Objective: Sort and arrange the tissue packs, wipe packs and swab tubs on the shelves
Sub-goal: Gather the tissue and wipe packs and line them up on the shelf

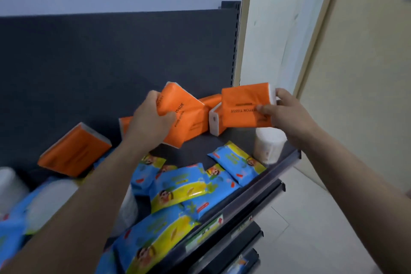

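Note:
My left hand (150, 121) grips an orange tissue pack (185, 115), tilted, above the dark shelf (242, 138). My right hand (287, 111) holds a second orange tissue pack (244, 104) by its right end, near the shelf's right end. Behind them another orange pack (216, 121) stands on the shelf, white end showing. One more orange pack (74, 151) leans at the left. Several blue and yellow wipe packs (184, 187) lie scattered along the front. A clear swab tub (269, 147) stands at the right front corner, below my right hand.
The shelf's dark back panel (111, 62) rises behind the packs. A price rail with labels (206, 231) edges the front, and lower shelves (249, 240) jut out beneath. White tubs (11, 184) sit blurred at the left. A cream wall (367, 73) and floor lie right.

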`<state>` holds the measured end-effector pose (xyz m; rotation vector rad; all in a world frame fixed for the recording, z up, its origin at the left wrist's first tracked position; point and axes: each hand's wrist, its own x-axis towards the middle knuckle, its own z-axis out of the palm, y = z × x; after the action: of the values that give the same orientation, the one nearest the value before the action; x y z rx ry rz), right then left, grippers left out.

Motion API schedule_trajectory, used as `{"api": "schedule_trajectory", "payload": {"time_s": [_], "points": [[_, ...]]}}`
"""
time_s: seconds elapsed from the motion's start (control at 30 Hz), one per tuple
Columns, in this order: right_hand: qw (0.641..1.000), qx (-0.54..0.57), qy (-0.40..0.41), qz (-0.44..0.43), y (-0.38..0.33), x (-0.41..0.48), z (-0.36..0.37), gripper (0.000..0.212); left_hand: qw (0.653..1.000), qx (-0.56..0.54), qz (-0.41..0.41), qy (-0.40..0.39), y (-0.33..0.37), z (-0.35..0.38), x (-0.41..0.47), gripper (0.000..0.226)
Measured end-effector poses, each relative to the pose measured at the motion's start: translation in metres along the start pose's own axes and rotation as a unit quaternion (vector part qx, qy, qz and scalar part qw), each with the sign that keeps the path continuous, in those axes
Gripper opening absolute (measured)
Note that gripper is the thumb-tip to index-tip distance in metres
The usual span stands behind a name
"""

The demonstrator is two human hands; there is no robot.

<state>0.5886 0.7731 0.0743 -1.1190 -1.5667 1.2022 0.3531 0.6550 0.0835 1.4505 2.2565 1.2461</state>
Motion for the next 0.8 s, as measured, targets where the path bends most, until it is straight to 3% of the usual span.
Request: {"api": "schedule_trajectory", "payload": {"time_s": [0.13, 0.27, 0.43, 0.6, 0.8], "points": [[0.998, -0.044, -0.037, -0.013, 0.003, 0.045, -0.004, 0.024, 0.997, 0.039, 0.029, -0.053, -0.004, 0.030, 0.036, 0.030], [0.983, -0.127, -0.133, 0.014, 0.015, 0.090, -0.010, 0.035, 0.986, 0.115, 0.041, -0.110, -0.006, 0.061, 0.060, 0.044], [0.945, -0.236, -0.226, 0.009, 0.039, 0.140, -0.007, 0.032, 0.960, 0.246, 0.014, -0.132, -0.021, 0.093, 0.080, 0.051], [0.885, -0.344, -0.315, -0.003, 0.062, 0.183, 0.003, 0.037, 0.953, 0.279, -0.031, -0.116, -0.023, 0.114, 0.086, 0.045], [0.849, -0.372, -0.367, -0.082, 0.071, 0.209, 0.014, 0.098, 0.949, 0.295, -0.066, -0.084, -0.021, 0.132, 0.086, 0.077]]}}
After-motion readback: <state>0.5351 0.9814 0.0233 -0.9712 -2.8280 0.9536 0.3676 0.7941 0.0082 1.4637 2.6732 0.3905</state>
